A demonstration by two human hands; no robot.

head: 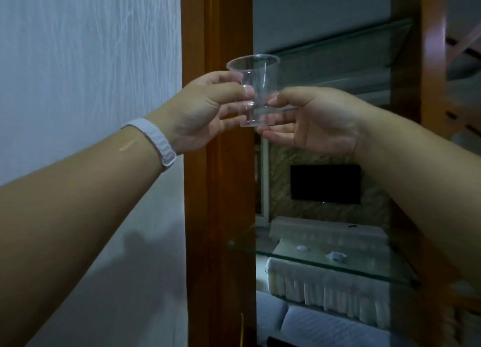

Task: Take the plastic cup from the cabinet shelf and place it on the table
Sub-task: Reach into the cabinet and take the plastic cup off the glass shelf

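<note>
In the head view, the left hand (208,107) and the right hand (312,117) both pinch the clear plastic cup (253,89), upright before the cabinet (218,216). It looks light and thin (easily crushed); a gentle hold on the lower wall seems best.

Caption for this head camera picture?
Both hands, left and right, hold a clear plastic cup upright before a glass-shelved cabinet.

Single view, head-worn, wide angle. Faces forward along both outstretched forearms toward the wooden cabinet frame (218,164), level rather than downward. Close range: left hand (205,112) and right hand (320,120) sit mid-frame. Wall (86,60) fills the left; glass shelf (325,263) lower right.
</note>
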